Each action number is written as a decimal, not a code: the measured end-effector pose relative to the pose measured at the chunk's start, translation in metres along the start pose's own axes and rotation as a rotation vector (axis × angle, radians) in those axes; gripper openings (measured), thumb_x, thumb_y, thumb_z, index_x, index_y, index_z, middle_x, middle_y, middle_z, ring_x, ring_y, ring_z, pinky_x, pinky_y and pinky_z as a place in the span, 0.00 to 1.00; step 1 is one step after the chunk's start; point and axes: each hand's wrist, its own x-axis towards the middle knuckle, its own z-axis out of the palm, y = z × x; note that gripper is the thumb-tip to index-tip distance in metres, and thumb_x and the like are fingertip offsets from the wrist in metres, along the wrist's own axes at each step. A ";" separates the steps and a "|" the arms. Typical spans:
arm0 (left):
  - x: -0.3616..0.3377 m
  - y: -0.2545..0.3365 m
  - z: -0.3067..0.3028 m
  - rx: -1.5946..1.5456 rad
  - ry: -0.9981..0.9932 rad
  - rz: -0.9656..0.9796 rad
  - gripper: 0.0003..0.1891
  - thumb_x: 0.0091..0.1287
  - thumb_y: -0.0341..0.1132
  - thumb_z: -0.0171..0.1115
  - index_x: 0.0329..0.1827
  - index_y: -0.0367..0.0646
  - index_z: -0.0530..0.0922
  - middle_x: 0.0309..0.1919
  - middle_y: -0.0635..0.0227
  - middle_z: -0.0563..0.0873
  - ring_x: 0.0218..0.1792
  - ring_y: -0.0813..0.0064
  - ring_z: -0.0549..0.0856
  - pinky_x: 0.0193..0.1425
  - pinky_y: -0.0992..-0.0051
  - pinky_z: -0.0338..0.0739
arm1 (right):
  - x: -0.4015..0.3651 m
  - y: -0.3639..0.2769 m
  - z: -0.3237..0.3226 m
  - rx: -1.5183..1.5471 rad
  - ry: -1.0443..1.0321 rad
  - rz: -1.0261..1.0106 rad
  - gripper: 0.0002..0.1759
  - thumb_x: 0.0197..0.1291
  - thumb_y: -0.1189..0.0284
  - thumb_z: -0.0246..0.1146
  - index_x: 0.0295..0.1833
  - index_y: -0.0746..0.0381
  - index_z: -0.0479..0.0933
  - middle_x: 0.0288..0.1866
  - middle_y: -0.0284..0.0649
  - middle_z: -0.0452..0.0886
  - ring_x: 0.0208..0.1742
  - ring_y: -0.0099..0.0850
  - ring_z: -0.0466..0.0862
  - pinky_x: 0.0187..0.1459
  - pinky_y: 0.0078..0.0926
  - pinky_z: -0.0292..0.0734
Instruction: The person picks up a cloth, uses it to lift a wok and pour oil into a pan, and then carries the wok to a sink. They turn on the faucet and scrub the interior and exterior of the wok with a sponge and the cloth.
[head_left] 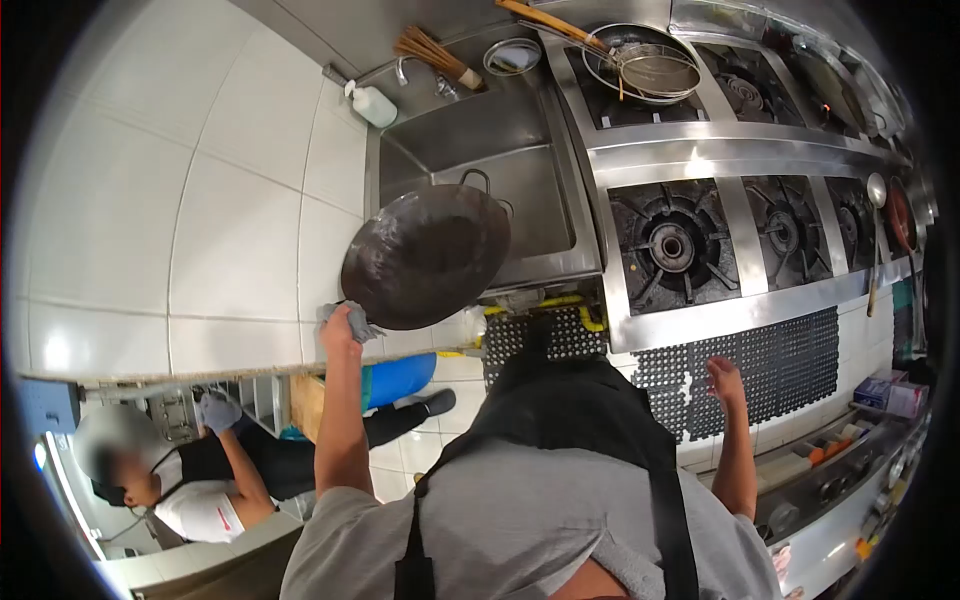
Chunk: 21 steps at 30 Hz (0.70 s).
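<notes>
Clock positions run from the centre of view. At 8 o'clock, a co-worker (240,480) stands side-on; the head is blurred, and what the gloved hand (218,411) is doing I cannot make out. Between 8 and 9, my left hand (343,328) is closed on a grey cloth (366,330) against the edge of a dark wok (428,258). Any handle beneath the cloth is hidden. The wok sits towards 10 o'clock, its hollow facing me, a loop handle (486,180) on its far side. It covers the near left corner of the sink (535,195); I cannot tell whether the two touch. At 1 o'clock, a strainer (660,75) partly hides the pan beneath it. Near 4 o'clock, my right hand (726,378) holds nothing visible, fingers loosely parted, above a black mat (795,355). The stove's far right end is dim and distorted at the lens edge.
</notes>
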 end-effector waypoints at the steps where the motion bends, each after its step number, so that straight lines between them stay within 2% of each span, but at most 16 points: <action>1: 0.014 -0.001 0.009 0.020 -0.011 0.015 0.18 0.58 0.24 0.68 0.52 0.29 0.78 0.40 0.57 0.87 0.37 0.62 0.89 0.40 0.64 0.87 | -0.002 -0.001 0.007 0.013 0.008 0.000 0.24 0.69 0.57 0.67 0.65 0.59 0.79 0.45 0.31 0.85 0.38 0.26 0.85 0.31 0.29 0.79; 3: 0.033 -0.007 0.027 0.077 -0.036 0.024 0.19 0.57 0.24 0.69 0.53 0.28 0.78 0.42 0.56 0.87 0.39 0.62 0.90 0.40 0.64 0.87 | -0.021 0.006 0.019 0.030 0.032 0.025 0.22 0.69 0.58 0.67 0.62 0.59 0.80 0.41 0.31 0.85 0.35 0.26 0.85 0.29 0.29 0.80; 4: 0.057 -0.019 0.036 0.089 0.019 0.035 0.19 0.57 0.23 0.68 0.52 0.29 0.77 0.44 0.57 0.86 0.39 0.63 0.89 0.41 0.64 0.86 | 0.004 0.047 0.009 0.021 -0.053 0.000 0.20 0.69 0.58 0.67 0.60 0.59 0.80 0.37 0.32 0.84 0.29 0.28 0.84 0.24 0.30 0.79; 5: 0.067 -0.020 0.054 0.109 0.010 0.049 0.19 0.57 0.23 0.68 0.52 0.30 0.77 0.44 0.57 0.86 0.38 0.63 0.89 0.41 0.64 0.86 | 0.001 0.060 0.015 0.075 -0.005 0.049 0.19 0.70 0.58 0.66 0.59 0.58 0.80 0.33 0.33 0.83 0.24 0.28 0.82 0.21 0.29 0.78; 7: 0.076 -0.025 0.082 0.162 0.006 0.069 0.19 0.57 0.23 0.67 0.52 0.31 0.77 0.46 0.58 0.85 0.37 0.64 0.88 0.41 0.64 0.85 | -0.010 0.094 0.020 0.135 0.022 0.145 0.18 0.71 0.58 0.65 0.58 0.58 0.80 0.33 0.33 0.82 0.25 0.28 0.84 0.20 0.28 0.78; 10: 0.106 -0.048 0.119 0.098 -0.077 0.145 0.17 0.57 0.23 0.66 0.50 0.34 0.78 0.42 0.59 0.86 0.34 0.66 0.86 0.38 0.65 0.84 | -0.058 0.070 0.039 0.046 0.181 0.184 0.17 0.72 0.60 0.64 0.58 0.58 0.79 0.35 0.32 0.82 0.26 0.28 0.84 0.20 0.27 0.78; 13: 0.135 -0.064 0.152 0.057 -0.197 0.132 0.14 0.57 0.22 0.65 0.47 0.36 0.79 0.37 0.62 0.86 0.34 0.68 0.86 0.37 0.67 0.83 | -0.078 0.042 0.037 0.106 0.139 0.251 0.16 0.73 0.62 0.63 0.59 0.58 0.79 0.37 0.33 0.83 0.26 0.27 0.85 0.20 0.27 0.78; 15: 0.146 -0.070 0.173 0.070 -0.184 0.043 0.11 0.56 0.21 0.65 0.43 0.37 0.80 0.34 0.64 0.86 0.33 0.68 0.86 0.38 0.68 0.83 | -0.084 0.020 0.032 0.057 0.137 0.237 0.16 0.73 0.62 0.63 0.60 0.58 0.79 0.38 0.32 0.83 0.26 0.25 0.84 0.20 0.26 0.76; 18: 0.170 -0.089 0.196 0.093 -0.159 0.059 0.10 0.56 0.21 0.65 0.41 0.36 0.81 0.35 0.63 0.86 0.32 0.68 0.86 0.37 0.67 0.83 | -0.099 -0.033 0.036 -0.070 0.207 0.266 0.17 0.73 0.60 0.63 0.60 0.58 0.80 0.39 0.31 0.83 0.30 0.24 0.84 0.25 0.24 0.76; 21: 0.203 -0.121 0.206 0.142 -0.163 0.080 0.10 0.55 0.21 0.66 0.40 0.36 0.80 0.35 0.62 0.87 0.32 0.68 0.86 0.37 0.67 0.82 | -0.111 -0.057 0.042 -0.075 0.256 0.280 0.18 0.73 0.60 0.64 0.61 0.56 0.80 0.41 0.33 0.83 0.30 0.25 0.84 0.26 0.25 0.77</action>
